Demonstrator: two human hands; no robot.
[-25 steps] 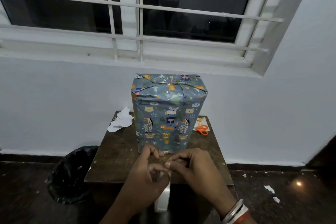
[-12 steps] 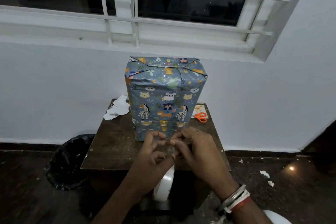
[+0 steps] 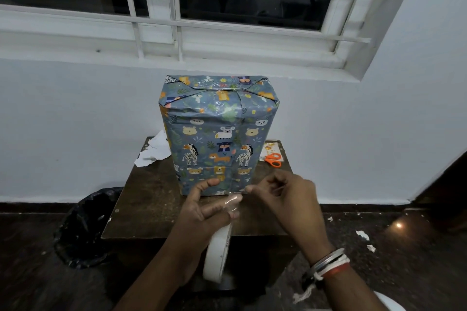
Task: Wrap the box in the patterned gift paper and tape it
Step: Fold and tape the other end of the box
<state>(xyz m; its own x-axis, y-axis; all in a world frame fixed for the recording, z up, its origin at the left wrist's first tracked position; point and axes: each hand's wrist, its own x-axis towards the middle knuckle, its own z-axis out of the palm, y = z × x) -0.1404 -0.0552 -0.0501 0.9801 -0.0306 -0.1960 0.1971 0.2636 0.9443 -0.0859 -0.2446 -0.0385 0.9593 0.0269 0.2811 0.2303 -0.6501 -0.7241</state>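
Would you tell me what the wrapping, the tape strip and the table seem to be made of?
Wrapping: glossy printed paper, shown by creases and sheen. Tape strip: clear plastic film, see-through with glare. Table: probably dark wood, dull and scuffed.

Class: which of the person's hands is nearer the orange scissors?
Right. The right hand hovers just in front of the scissors; the left hand, holding the tape roll, is farther to their left.
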